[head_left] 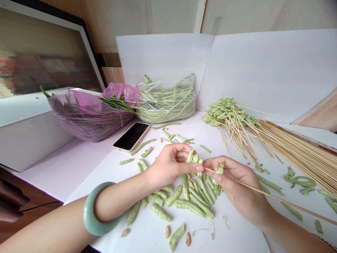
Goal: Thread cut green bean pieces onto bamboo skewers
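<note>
My left hand (171,163), a green bangle on its wrist, pinches several cut green bean pieces (195,158) that sit side by side at the end of a bamboo skewer (279,199). From there the skewer runs through my right hand (234,179) and out to the lower right. The fingers of the right hand are closed around a single bean piece (220,169) on the skewer, a short gap from the others. Beneath both hands lies a loose pile of bean pieces (193,202) on the white table, partly hidden by the left hand.
Filled bean skewers (223,110) are heaped at the back right, beside a bundle of bare skewers (297,151). A phone (131,136), a purple bag (86,116) and a clear bag of long beans (171,102) stand behind. Loose seeds (187,239) and bean scraps (300,181) lie about.
</note>
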Demonstrator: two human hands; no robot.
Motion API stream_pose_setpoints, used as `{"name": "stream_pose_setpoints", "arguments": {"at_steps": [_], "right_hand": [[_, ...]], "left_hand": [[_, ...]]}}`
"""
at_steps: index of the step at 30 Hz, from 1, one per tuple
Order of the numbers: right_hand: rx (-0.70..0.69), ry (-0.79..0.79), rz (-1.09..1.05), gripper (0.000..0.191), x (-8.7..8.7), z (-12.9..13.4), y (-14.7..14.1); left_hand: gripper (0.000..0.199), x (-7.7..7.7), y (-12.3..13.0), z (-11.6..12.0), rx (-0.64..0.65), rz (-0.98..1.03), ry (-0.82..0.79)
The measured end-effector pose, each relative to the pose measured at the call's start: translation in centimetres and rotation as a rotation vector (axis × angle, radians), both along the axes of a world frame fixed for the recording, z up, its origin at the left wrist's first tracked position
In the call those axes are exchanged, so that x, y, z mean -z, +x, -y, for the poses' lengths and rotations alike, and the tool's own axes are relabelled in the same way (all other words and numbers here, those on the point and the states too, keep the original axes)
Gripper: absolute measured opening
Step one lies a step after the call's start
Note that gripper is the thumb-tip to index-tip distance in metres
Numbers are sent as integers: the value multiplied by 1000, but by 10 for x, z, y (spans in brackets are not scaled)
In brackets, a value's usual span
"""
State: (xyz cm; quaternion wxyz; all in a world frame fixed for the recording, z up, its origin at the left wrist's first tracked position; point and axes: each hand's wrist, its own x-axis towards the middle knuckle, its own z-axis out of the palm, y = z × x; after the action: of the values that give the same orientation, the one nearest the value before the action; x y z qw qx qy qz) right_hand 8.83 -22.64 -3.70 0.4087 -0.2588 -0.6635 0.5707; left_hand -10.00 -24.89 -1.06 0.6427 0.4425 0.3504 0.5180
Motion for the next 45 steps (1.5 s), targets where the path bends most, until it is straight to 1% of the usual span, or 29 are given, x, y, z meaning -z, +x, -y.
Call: {"name": "stream_pose_setpoints", "arguments": {"at_steps": [7, 10, 11, 13, 15, 17, 21, 25, 28, 31, 35, 37, 42, 45], "right_hand": [[7, 36, -33, 8, -2, 0, -2], [13, 37, -41, 15, -2, 0, -3], [29, 35, -40, 15, -2, -1, -4], [104, 43, -71, 17, -4, -3, -3], [180, 39, -127, 17, -6, -7, -3], [216, 24, -178, 15, -10, -10, -3], [172, 1, -229, 19, -15, -11, -5], [119, -50, -266, 24, -15, -7, -8], [74, -79, -250, 23, -13, -3, -9], [26, -91, -230, 22, -11, -1, -10], [39, -98, -245, 22, -11, 0, -10], [77, -115, -277, 24, -12, -2, -10], [179, -133, -344, 25, -14, -7, -10], [215, -146, -344, 26, -15, -9, -10]], "left_hand": [[43, 1, -1, 1, -22, -5, -34], [46, 1, 0, 1, -36, 22, -54], [46, 1, 0, 1, -39, 34, -53], [41, 1, -1, 0, -57, 52, -43], [34, 1, -3, -1, -99, 57, -30], [30, 2, -4, -2, -140, 56, -29], [32, 4, -7, -4, -167, 55, -50], [33, 5, -9, -5, -183, 46, -35], [42, 4, -8, -4, -173, 50, -24], [50, 2, -7, -3, -156, 47, -46], [54, 0, -8, -3, -163, 26, -28], [50, -1, -9, -4, -163, 21, -13], [23, -1, -14, -8, -197, 43, -6], [18, 0, -16, -10, -228, 17, -7]]}}
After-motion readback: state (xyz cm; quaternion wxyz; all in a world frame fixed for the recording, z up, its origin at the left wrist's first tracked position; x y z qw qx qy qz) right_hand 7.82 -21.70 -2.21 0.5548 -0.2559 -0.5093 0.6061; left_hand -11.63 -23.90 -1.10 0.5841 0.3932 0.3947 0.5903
